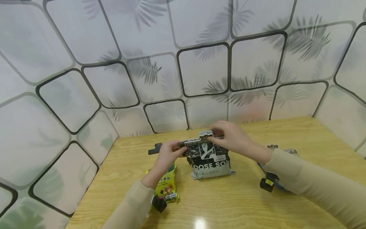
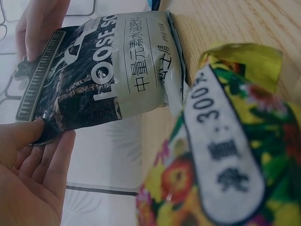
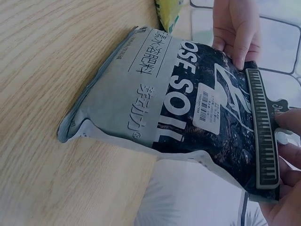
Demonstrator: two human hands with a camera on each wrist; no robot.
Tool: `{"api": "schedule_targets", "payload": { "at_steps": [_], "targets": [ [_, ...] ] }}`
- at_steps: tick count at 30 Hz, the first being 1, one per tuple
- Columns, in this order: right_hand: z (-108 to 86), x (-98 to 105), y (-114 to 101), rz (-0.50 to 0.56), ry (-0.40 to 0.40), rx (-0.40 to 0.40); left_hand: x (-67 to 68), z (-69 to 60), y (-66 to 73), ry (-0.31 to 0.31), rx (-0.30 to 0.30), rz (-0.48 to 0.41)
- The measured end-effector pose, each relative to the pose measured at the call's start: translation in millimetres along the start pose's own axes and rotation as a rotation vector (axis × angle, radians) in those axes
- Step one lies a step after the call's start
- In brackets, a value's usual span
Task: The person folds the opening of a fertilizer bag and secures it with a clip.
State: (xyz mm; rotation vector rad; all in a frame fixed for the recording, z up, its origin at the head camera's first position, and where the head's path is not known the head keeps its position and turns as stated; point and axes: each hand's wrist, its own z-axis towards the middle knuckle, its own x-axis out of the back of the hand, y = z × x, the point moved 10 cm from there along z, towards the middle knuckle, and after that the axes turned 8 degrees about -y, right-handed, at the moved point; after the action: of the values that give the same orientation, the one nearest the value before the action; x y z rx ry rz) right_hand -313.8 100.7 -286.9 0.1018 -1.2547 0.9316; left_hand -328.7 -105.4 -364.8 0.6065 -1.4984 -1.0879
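Note:
A black and grey plastic bag lettered LOOSE SOIL (image 1: pixel 210 166) is held upright over the table. A long clip with a piano-key pattern (image 3: pixel 262 132) lies across its top edge. My left hand (image 1: pixel 169 156) pinches the bag's top left corner, thumb in front, as the left wrist view also shows. With my right hand (image 1: pixel 234 140) I grip the clip's wavy handle (image 1: pixel 205 135) near the top right, thumb on the near side. Whether the bag's bottom edge touches the table, I cannot tell.
A yellow flower-printed bag (image 1: pixel 167 186) lies partly under my left forearm. Behind my left hand is a dark flat clip (image 1: pixel 154 149). A blue package (image 1: pixel 281 186) is mostly covered by my right sleeve, with a piano-key clip (image 1: pixel 292 152) beside it. Patterned wall covering (image 1: pixel 206 70) borders the wooden table (image 1: pixel 226 203).

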Motion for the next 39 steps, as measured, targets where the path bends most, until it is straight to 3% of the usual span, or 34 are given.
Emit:
{"api": "schedule_targets", "payload": {
  "at_steps": [8,27,39],
  "targets": [
    [-5.4,-1,11,0.019,-0.022,-0.051,0.6,0.3,0.1,-0.001,-0.004,0.008],
    [-19.2,0,24,0.063,-0.012,-0.03,-0.2,-0.6,1.6,-0.01,-0.021,-0.013],
    [-24.9,-3,37,0.1,-0.009,-0.064,-0.1,-1.1,1.3,-0.001,-0.012,-0.017]
  ]
}}
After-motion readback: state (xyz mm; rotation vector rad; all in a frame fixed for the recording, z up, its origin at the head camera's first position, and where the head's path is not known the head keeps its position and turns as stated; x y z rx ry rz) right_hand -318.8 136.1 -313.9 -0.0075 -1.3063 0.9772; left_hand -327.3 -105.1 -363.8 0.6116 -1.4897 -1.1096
